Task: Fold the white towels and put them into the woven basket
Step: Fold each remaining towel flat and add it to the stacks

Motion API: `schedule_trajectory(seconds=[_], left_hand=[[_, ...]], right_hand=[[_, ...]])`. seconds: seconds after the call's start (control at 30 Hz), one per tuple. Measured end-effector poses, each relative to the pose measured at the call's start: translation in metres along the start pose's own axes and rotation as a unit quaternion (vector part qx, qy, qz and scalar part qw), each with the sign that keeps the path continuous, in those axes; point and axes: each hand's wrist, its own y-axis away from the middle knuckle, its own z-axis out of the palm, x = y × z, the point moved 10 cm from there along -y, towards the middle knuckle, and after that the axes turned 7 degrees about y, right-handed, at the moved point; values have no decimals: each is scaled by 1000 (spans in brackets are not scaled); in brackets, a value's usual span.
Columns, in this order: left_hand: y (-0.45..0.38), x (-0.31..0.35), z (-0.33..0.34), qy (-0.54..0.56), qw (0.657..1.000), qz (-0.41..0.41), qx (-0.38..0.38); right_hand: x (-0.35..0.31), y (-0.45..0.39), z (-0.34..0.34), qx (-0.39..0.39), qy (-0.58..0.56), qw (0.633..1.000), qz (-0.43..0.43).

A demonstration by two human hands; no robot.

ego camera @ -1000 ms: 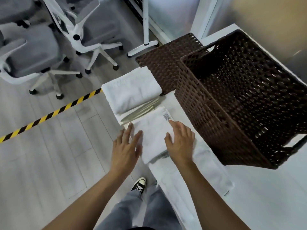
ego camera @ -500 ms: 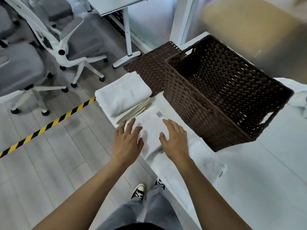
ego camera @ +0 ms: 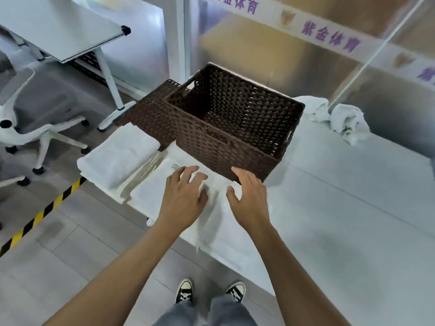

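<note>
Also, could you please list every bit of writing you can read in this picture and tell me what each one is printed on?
"紫金体育": purple characters on the white banner strip across the glass partition; it repeats along the strip, with the leftmost and rightmost copies cut off.
Small emblems between the repeats: too blurred to read.
Care tag on the folded white towel by the left hand: print too small to read.

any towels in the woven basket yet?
No, the woven basket shows only its bare brown weave inside; the folded towels lie on the table beside it.
</note>
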Motion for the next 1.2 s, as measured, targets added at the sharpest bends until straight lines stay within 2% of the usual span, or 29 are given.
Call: schedule_trajectory(seconds=[0.2,0.43,0.6,0.83,1.2], left_hand=[[-13,91,27,40,996,74,-8],[-29,201,82,65,991,115,-26],[-34,265,128,86,988,113,-62],[-56,300,174,75,986,113,-100],[-141,327,253,55,977,125,-163]], right_hand=[[64,22,-73,59,5,998,38],[173,48,-145,77,20,992,97],[255,60,-178,78,18,986,144],[319,61,-193,79,13,981,176],[400,2,-184,65,4,974,218]])
